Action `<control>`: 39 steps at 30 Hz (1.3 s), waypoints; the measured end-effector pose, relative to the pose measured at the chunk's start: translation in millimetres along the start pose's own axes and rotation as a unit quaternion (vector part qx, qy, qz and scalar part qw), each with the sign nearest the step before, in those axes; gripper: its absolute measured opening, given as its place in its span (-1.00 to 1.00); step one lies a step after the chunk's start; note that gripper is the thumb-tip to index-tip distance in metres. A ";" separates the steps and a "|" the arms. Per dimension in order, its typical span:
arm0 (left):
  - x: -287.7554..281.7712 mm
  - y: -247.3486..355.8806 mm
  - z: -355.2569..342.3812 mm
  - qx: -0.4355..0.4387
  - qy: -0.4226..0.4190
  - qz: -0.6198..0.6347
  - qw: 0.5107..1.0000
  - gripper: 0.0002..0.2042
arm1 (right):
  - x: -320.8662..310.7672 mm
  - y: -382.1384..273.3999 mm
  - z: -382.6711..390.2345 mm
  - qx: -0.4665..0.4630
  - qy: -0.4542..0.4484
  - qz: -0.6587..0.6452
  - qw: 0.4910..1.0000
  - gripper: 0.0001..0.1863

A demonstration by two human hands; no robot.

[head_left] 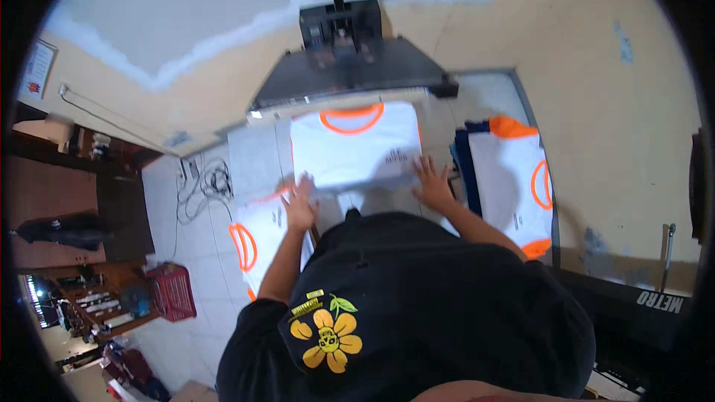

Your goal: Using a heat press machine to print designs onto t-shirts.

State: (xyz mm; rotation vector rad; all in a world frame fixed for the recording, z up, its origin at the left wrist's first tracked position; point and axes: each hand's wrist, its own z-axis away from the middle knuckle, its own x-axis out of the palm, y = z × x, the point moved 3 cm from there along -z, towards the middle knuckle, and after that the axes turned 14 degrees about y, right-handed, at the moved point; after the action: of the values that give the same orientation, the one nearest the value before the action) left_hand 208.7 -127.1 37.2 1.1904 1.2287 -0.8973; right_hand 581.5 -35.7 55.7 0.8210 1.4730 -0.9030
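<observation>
A white T-shirt with an orange collar ring lies flat in front of me, just below the black upper plate of a press machine. My left hand is at its lower left corner, fingers spread. My right hand is at its lower right edge, also with fingers apart. To the left, white shirts with orange trim lie beside my left forearm. On the right, a stack of white, orange and navy shirts stands past my right hand. Each white shirt shows a small dark print.
Coiled cables lie on the tiled floor at the left, with a red plastic basket and cluttered wooden shelving beyond. Walls bound the back and right. A black item with printed lettering is at the lower right, near my body.
</observation>
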 end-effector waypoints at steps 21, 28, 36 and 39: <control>47.4 -73.7 -44.1 -0.122 0.089 0.363 0.920 -0.68 | -386.8 -22.3 -175.8 0.005 0.504 -0.427 0.751 -0.83; 53.4 -84.9 -42.9 -0.222 -0.034 0.327 0.918 -0.65 | -524.2 -100.8 -345.5 -0.185 0.511 -0.194 0.817 -0.74; 48.0 -72.6 -30.7 -0.300 -0.053 0.477 0.825 -0.77 | -508.3 -117.2 -428.3 -0.001 0.302 -0.045 0.952 -0.24; 71.3 -85.7 -28.3 -0.298 -0.049 0.563 0.769 -0.79 | -501.7 -122.4 -428.6 -0.029 0.392 -0.005 0.919 -0.21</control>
State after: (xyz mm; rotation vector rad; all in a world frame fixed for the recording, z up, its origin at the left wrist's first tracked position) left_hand 131.6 -109.3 -46.3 1.0537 0.4313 0.3346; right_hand 322.9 291.5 581.5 1.2108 2.1797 -0.5379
